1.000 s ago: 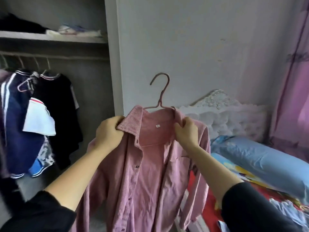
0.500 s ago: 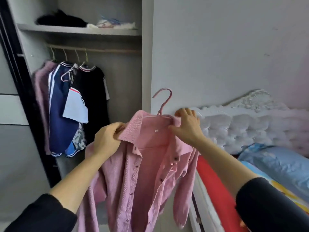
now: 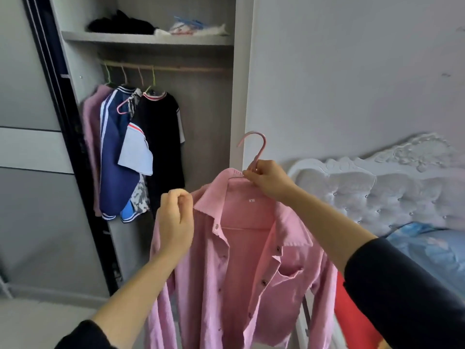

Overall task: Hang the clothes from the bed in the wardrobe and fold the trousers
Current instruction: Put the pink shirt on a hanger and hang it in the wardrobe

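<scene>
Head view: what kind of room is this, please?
Most likely a bedroom. An open wardrobe has clothes hanging on its rail. Beside it stands a bed with a white padded headboard and a blue pillow.

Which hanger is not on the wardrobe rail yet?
The pink hanger carrying the pink shirt, gripped at its neck by the right hand; the others hook over the rail.

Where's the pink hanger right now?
Head view, just right of centre: the pink hanger sits in the pink shirt, its neck pinched by the right hand, before the wardrobe's right post.
</scene>
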